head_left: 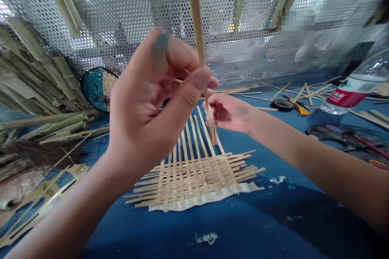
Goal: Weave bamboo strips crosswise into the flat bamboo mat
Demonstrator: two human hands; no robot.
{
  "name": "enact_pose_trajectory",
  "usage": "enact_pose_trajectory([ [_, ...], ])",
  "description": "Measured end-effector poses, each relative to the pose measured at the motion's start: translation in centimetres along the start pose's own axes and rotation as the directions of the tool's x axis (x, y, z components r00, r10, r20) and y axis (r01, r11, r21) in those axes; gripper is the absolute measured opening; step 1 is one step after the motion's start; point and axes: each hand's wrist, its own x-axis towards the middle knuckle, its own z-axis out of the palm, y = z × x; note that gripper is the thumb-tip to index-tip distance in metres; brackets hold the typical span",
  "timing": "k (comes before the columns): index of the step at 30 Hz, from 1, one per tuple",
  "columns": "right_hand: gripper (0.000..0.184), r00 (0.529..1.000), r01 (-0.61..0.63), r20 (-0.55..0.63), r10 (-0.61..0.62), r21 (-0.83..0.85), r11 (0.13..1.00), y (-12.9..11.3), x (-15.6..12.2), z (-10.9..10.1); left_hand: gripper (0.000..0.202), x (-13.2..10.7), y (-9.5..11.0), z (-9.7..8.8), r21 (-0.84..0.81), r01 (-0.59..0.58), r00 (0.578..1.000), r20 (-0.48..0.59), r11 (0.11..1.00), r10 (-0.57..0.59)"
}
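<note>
- left hand (pixel 153 89) pinches a strip (pixel 196 16), which stands almost upright.
- right hand (pixel 232 113), farther out, has fingers curled by its low part; can't tell if they grip.
- woven mat (pixel 197 176) lies below both, on the blue table (pixel 136 234).

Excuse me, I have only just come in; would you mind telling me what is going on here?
A person's left hand pinches a narrow strip upright above the blue table. The right hand is at the strip's lower part; whether it grips it is hard to tell. Below lies a partly woven mat: its near part is interlaced, while long strands extend unwoven from the far side.
</note>
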Motion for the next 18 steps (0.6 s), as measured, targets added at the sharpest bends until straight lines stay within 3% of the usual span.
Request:
enact_pose_trajectory([
  [3,0.011,0.996,-0.041,-0.072,0.045,0.055,0.998,0.1,0.4,-0.4,0.011,-0.3,0.0,0.1,0.021,-0.113,0.993,-0.034,0.993,0.114],
  [5,0.012,0.994,-0.043,-0.097,0.050,0.068,0.997,0.1,0.5,-0.6,0.012,-0.5,-0.3,0.1,0.062,-0.165,0.986,0.016,0.984,0.164],
  [9,0.012,0.992,-0.035,-0.118,0.038,0.029,0.999,0.1,0.6,-0.9,0.016,-0.6,-0.7,0.0,0.123,-0.170,0.981,0.112,0.978,0.156],
  [15,0.013,0.989,0.046,-0.130,-0.067,-0.160,0.986,-0.3,0.6,-1.5,0.007,-0.3,-0.7,0.5,0.077,-0.021,0.990,0.141,0.997,0.010],
  [18,0.016,0.982,0.133,-0.097,-0.162,-0.257,0.957,-0.8,0.4,-1.4,0.009,0.2,-2.4,1.2,-0.036,0.103,0.989,0.113,0.994,-0.099],
])
